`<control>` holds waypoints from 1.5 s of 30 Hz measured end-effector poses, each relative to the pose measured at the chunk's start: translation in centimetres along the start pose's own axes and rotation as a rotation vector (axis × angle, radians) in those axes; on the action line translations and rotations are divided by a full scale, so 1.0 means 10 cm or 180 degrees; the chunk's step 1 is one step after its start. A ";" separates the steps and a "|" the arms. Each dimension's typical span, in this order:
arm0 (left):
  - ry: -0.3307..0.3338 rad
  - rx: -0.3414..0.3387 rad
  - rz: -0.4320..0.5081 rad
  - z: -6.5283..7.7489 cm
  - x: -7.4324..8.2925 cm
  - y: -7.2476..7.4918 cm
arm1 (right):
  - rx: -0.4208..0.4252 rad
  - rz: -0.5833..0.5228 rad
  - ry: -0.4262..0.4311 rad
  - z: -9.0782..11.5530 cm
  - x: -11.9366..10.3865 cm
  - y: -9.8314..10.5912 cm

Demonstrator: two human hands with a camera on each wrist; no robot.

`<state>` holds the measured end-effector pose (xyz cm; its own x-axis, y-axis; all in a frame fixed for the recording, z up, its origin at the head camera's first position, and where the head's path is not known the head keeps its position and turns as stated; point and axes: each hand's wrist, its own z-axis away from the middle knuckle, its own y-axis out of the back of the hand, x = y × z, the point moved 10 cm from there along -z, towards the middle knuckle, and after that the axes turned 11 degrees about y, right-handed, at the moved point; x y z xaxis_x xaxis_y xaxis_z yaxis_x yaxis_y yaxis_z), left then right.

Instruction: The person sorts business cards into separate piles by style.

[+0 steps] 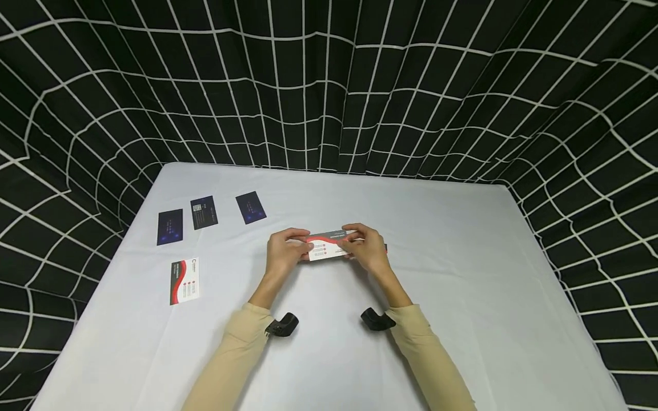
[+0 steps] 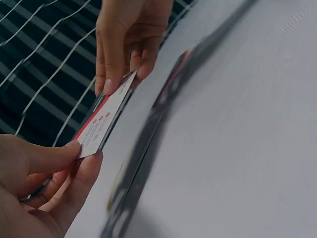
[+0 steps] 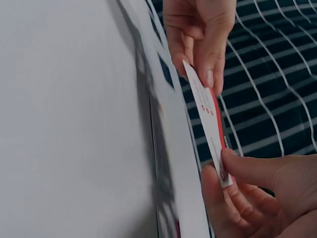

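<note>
A white business card point(image 1: 325, 251) with a red wave and a grey band is held level above the table. My left hand point(image 1: 284, 251) pinches its left end between thumb and fingers. At the other end, my right hand point(image 1: 367, 249) grips it the same way. In the left wrist view a dark edge runs along the underside of the card point(image 2: 105, 124); whether that is a second card I cannot tell. On the table below, partly hidden by the right hand, lies something flat and dark with a red edge point(image 2: 171, 79).
Dark blue cards lie at the table's back left: one at the far left point(image 1: 169, 227), one with a square code point(image 1: 204, 213), one nearer the middle point(image 1: 251, 207). Below them lies another red-and-white card point(image 1: 185, 281). A black grid-patterned curtain point(image 1: 329, 85) surrounds the white table point(image 1: 462, 285).
</note>
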<state>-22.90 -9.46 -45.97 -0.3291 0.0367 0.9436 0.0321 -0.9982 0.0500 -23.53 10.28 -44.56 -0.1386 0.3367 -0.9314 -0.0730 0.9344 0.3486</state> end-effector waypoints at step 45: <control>-0.1245 -0.0072 -0.2588 0.00 0.21 -1.36 | 0.0497 0.1388 -0.0244 0.30 0.48 0.90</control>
<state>-24.07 4.24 -44.64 0.1026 0.7407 0.6640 -0.0903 -0.6578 0.7478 -21.90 20.68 -46.16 -0.0495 0.7038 -0.7086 0.1260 0.7082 0.6946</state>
